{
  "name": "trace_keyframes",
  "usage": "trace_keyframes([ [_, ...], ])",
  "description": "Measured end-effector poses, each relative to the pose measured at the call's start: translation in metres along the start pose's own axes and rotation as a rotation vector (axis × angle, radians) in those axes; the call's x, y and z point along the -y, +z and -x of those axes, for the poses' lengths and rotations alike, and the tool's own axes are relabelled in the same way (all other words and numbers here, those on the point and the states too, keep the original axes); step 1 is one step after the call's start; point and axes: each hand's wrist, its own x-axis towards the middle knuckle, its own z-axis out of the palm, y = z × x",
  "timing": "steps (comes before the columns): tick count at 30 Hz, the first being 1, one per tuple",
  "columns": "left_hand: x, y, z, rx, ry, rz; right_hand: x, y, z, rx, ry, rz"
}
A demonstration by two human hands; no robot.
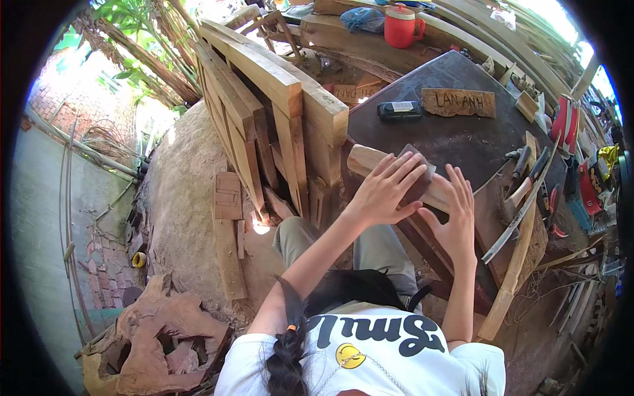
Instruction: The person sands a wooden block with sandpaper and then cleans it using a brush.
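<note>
A pale wooden board lies across the near edge of the dark table in front of me. My left hand is on a dark brown sheet that looks like sandpaper, fingers stretched over its top and thumb by its lower edge. Under this hand the board's middle is hidden. Just to the right, my right hand is raised beside the board, fingers apart and thumb spread, holding nothing. Whether its fingertips touch the board I cannot tell.
A carved wooden sign and a dark case lie farther back. Knives and a long curved blade lie right. Wooden frames lean left. A red jug stands behind; a wood stump sits lower left.
</note>
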Motion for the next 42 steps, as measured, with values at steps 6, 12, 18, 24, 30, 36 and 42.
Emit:
trace_keyframes([
  [6,-0.003,0.012,0.016,-0.019,0.025,-0.108,-0.03,0.024,0.016,-0.097,0.108,0.043],
  [12,0.038,0.0,0.031,-0.166,-0.196,-0.22,-0.033,0.024,0.014,-0.119,0.057,0.03],
  [18,-0.013,0.042,0.015,-0.313,-0.304,-0.175,-0.031,0.032,0.015,-0.175,0.062,0.062],
  [24,-0.028,0.052,0.011,-0.285,-0.164,-0.16,-0.032,0.036,0.016,-0.186,0.052,0.078],
  [30,0.023,0.025,0.02,-0.404,-0.465,-0.344,-0.027,0.035,0.016,-0.175,0.054,0.107],
  [36,-0.056,0.061,0.007,-0.375,-0.27,-0.159,-0.033,0.037,0.016,-0.192,0.051,0.087],
  [42,0.016,0.018,0.006,-0.506,-0.463,-0.292,-0.028,0.036,0.015,-0.187,0.053,0.117],
])
